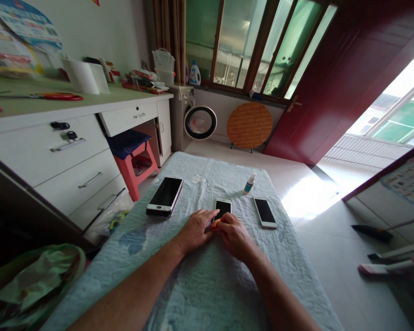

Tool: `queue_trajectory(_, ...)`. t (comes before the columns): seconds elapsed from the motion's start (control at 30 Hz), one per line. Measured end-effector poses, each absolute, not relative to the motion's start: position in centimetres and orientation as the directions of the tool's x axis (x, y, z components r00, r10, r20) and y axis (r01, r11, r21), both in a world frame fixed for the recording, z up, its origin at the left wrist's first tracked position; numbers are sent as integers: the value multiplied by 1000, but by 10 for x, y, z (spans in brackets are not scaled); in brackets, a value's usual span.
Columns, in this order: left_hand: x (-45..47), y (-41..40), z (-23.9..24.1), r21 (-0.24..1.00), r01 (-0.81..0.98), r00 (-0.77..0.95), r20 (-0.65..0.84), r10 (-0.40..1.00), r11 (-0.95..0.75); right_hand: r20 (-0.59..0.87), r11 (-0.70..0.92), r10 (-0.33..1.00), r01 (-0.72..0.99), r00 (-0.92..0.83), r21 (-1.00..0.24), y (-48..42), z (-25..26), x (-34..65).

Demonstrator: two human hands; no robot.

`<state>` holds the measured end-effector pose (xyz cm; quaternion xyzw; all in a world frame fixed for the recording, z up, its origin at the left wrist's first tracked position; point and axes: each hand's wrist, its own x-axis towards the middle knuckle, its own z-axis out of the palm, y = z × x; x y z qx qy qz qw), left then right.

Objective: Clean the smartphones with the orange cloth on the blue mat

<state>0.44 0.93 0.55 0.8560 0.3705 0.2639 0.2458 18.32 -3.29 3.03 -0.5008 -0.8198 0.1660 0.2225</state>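
A white smartphone [223,208] with a dark screen lies on the cloth-covered table [207,285] in front of me. My left hand [197,227] rests along its left side, fingers stretched out, fingertips at the phone's edge. My right hand [233,233] pinches a small orange cloth [215,225] against the phone's lower end, which the fingers partly hide. To the right lies another white smartphone [265,212], screen up. Behind it stands a small spray bottle [250,184] with a white cap and blue label. Stacked phones [165,195] lie to the left.
A white desk [131,103] with drawers runs along the left, a pink stool [138,165] under it. Ahead are a washing machine [182,108] with its door open and a round wooden tabletop [250,125]. A waste bin [79,259] stands at lower left.
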Motion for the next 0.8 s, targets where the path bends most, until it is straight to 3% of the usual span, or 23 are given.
queue_trajectory(0.4, 4, 11, 1, 614, 497, 594, 274, 756, -613, 266, 192, 961, 884, -81, -426, 2, 2, 210)
queue_trajectory(0.67, 4, 11, 2, 629, 496, 587, 264, 765, -598, 248, 385, 922, 781, -298, -492, -19, 20, 196)
queue_trajectory(0.8, 5, 11, 4, 630, 497, 580, 270, 769, -596, 243, 377, 925, 782, -292, -496, -21, 21, 196)
